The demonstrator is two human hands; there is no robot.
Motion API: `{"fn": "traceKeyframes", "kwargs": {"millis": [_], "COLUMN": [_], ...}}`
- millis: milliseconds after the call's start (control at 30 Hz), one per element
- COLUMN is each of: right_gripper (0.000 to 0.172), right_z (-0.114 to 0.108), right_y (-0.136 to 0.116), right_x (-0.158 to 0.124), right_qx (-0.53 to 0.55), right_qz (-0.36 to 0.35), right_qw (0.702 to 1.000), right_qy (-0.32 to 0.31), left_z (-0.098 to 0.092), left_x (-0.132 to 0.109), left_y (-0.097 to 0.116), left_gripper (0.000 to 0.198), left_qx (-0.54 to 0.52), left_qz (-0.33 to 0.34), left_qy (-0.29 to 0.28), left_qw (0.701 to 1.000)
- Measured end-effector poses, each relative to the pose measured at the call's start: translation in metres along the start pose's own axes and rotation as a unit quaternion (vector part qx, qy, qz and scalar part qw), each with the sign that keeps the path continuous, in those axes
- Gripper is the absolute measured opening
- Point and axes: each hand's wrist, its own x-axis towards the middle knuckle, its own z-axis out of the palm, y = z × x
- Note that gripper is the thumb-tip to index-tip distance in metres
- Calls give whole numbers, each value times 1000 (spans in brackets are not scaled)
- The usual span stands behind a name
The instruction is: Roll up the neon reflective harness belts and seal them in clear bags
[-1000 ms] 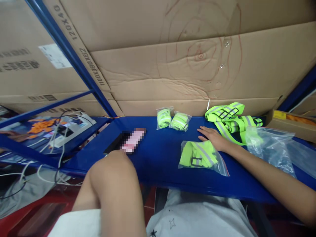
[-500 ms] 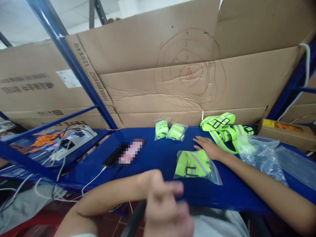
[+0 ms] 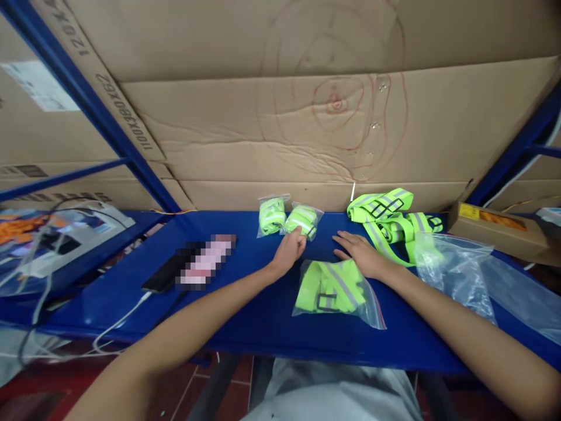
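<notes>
My left hand (image 3: 289,252) is closed in a fist on the table, at the lower edge of a small bagged roll of neon-green reflective strap (image 3: 302,220). Nothing shows in its fingers. A second bagged strap roll (image 3: 272,216) stands just left of that one. My right hand (image 3: 360,252) lies flat with its fingers stretched out, holding nothing. Below the two hands is a larger zip bag (image 3: 333,287) with a folded green strap and a black buckle inside. Loose green reflective straps (image 3: 390,219) with black buckles lie beyond my right hand.
Clear plastic bags (image 3: 456,275) lie under and beside my right forearm. A cardboard box (image 3: 495,231) stands at the back right. On the left are a black phone (image 3: 164,272) with a white cable and a pixelated item (image 3: 205,262). A cardboard wall (image 3: 219,128) closes the back.
My left hand has moved from close to the camera, forward and down to the table beside the bagged rolls. My right hand has stayed flat. The view has tilted down.
</notes>
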Motion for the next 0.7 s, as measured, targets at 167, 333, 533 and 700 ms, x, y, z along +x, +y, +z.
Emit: {"fn": "traceKeyframes", "kwargs": {"millis": [167,333,533,700], "right_gripper": [59,57,43,35], "right_z": [-7,-21,-41,-74], "right_y": [-5,-15,-13,16], "right_x": [-7,-11,-19,-22], "right_qx": [3,12,11,-30], "right_qz": [13,22,15,94], "right_qw": [999,999,999,990], "right_qy": [-31,-37,-34,105], "left_z": [-5,-7,-15,-17], "left_x": [4,-2,-14,-21], "left_y": [-10,-14,-5,18], "left_gripper": [53,50,41,43], "left_qx": [-104,-173,-41,251], "left_qz": [-71,-122,-15,213], "left_qy": [2,13,-90,-310], "left_qw": [992,977,995,892]}}
